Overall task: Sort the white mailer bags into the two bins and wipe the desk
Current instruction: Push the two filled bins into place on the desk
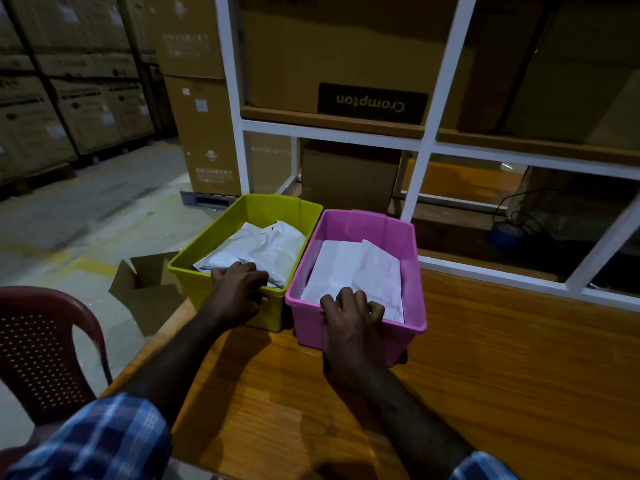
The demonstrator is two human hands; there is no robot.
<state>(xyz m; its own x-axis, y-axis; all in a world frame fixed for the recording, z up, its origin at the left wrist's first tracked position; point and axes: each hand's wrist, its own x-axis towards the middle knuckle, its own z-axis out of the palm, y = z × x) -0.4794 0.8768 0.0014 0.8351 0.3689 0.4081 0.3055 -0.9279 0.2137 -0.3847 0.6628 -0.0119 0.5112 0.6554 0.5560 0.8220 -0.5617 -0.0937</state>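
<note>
Now we grip each bin's near rim: left hand on the green bin, right hand on the pink bin; the white bags lie lengthwise, pointing away from us.

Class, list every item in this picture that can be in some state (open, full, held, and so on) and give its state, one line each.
Lime-green plastic bin: lidless, holds puffy white mailer bags.
Pink plastic bin: lidless, holds flat white mailer bags.
Left hand: fingers curled over green bin's near rim.
Right hand: fingers curled over pink bin's near rim.
Small brown cardboard box: flaps open, on floor.
Wooden desk: carries both bins.
</note>
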